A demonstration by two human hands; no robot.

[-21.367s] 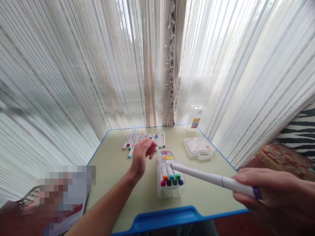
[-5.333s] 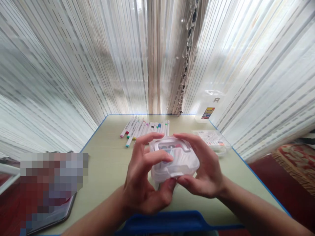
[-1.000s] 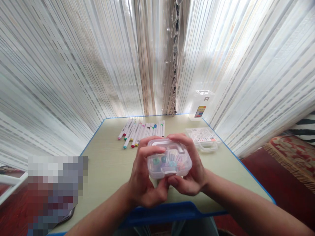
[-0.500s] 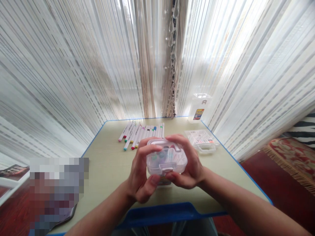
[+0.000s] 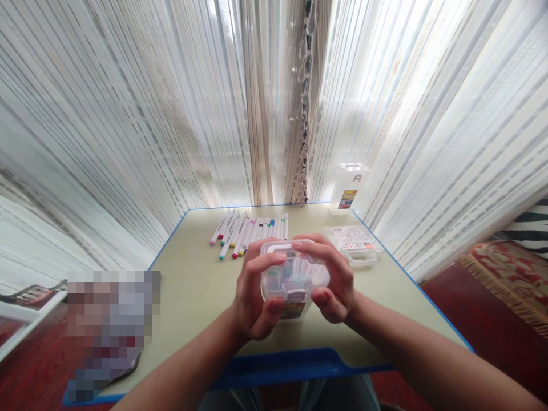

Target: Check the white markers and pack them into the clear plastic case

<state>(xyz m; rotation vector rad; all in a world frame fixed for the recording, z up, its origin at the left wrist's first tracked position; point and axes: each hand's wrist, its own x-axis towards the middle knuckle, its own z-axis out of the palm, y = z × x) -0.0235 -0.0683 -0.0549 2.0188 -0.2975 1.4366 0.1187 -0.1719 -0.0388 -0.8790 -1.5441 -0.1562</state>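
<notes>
A clear plastic marker case (image 5: 295,279) with a latch on its near side stands upright at the front middle of the table. Blurred marker ends show through its lid. Wrapped around its left side, my left hand (image 5: 257,291) has its fingers over the top and its thumb by the latch. On the other side my right hand (image 5: 334,279) curls round the case, fingers on the lid's far edge and thumb near the front right corner. Behind the hands lie several white markers (image 5: 244,234) with coloured caps.
Another clear case (image 5: 353,245) with a handle lies flat at the right. An upright clear container (image 5: 345,191) stands at the back right corner. The table (image 5: 188,297) has a blue rim; a pixelated item (image 5: 111,331) covers its left front edge. Striped curtains (image 5: 128,114) hang behind.
The thumb of my right hand has moved off the latch to the right. The case appears slightly farther right and more of its labelled front shows. The view has shifted a little.
</notes>
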